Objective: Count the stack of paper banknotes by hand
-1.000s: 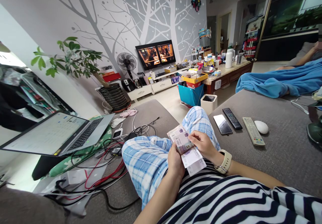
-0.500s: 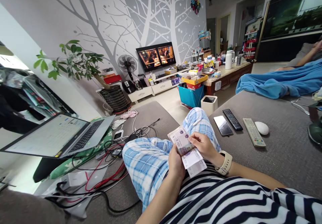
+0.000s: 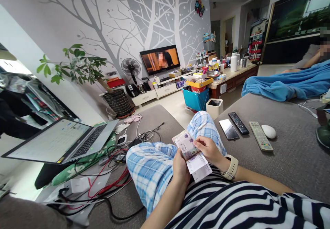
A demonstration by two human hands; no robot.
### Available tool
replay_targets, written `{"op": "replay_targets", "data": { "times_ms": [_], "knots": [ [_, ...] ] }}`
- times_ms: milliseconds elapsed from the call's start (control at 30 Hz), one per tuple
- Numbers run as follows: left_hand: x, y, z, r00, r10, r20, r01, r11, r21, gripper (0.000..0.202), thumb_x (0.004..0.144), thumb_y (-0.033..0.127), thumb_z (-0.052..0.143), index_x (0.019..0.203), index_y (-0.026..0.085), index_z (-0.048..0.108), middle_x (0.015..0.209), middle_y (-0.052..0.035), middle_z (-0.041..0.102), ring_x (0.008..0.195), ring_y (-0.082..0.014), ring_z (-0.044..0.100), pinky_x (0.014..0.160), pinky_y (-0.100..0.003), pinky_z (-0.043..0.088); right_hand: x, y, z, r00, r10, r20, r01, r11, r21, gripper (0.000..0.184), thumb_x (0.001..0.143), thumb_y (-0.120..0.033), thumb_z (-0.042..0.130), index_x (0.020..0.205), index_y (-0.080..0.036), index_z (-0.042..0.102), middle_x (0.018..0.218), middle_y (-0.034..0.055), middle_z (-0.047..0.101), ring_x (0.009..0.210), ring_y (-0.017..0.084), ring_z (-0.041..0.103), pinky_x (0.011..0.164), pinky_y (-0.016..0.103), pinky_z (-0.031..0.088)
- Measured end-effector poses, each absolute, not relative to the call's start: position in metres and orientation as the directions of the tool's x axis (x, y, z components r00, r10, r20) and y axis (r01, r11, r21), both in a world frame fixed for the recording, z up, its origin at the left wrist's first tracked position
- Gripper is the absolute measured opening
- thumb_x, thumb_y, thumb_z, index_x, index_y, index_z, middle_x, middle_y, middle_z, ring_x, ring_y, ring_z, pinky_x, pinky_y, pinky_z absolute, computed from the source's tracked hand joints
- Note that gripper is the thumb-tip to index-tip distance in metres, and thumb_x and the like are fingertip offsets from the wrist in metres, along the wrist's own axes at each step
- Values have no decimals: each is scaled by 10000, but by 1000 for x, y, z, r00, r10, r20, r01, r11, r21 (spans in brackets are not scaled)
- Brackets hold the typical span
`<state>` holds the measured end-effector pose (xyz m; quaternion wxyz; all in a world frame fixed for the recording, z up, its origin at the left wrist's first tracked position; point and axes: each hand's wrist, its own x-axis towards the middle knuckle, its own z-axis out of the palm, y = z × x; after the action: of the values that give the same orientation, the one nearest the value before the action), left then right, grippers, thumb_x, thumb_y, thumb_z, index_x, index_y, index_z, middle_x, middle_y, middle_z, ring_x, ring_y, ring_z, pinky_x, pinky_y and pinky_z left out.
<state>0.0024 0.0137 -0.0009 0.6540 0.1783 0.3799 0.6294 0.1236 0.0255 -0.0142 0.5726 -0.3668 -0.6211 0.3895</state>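
A small stack of banknotes (image 3: 186, 145) is held over my lap, with purple print and a figure 5 showing on the top notes. My left hand (image 3: 180, 165) grips the stack along its left side, thumb on top and fingers underneath. Against the right edge, my right hand (image 3: 208, 150) pinches the notes between thumb and bent fingers. Lower notes (image 3: 202, 170) fan out towards my striped shirt. A pale watch (image 3: 230, 167) is on my right wrist. How many notes there are cannot be made out.
On the grey sofa to my right lie a phone (image 3: 229, 129), a black remote (image 3: 238, 123), a beige remote (image 3: 261, 136) and a white mouse (image 3: 268, 131). At left are a laptop (image 3: 85, 136) and tangled cables (image 3: 110, 184). A person sits far right under a blue blanket (image 3: 286, 81).
Both hands and the banknotes stay nearly still. The television picture has switched from two panels to a single one. My view has shifted very slightly.
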Motion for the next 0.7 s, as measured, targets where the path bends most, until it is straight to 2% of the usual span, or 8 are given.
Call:
{"op": "replay_targets", "data": {
  "times_ms": [267,500,700],
  "knots": [
    [1,16,-5,-17,969,-245,-695,165,700,167,704,214,604,832,129,670,774,-64,716,703,-194,667,739,-323,531,123,25,-13,-66,903,425,12,427,-904,314,884,-443,539,704,-186,548,617,-23,475,587,132,422,563,261,335],
    [-1,16,-7,-36,976,-217,-656,141,742,160,703,253,635,796,126,668,761,-63,710,669,-186,657,683,-299,517,122,23,-9,-57,909,413,-31,412,-911,310,867,-453,566,709,-187,553,632,-20,493,596,133,446,561,261,348],
    [-2,14,-9,-44,979,-201,-619,131,775,185,657,266,683,775,124,671,736,-53,703,671,-203,658,653,-304,509,123,18,-5,-57,902,427,-23,426,-904,308,828,-451,628,684,-196,530,604,-34,460,566,121,405,535,256,336]
  ]
}}
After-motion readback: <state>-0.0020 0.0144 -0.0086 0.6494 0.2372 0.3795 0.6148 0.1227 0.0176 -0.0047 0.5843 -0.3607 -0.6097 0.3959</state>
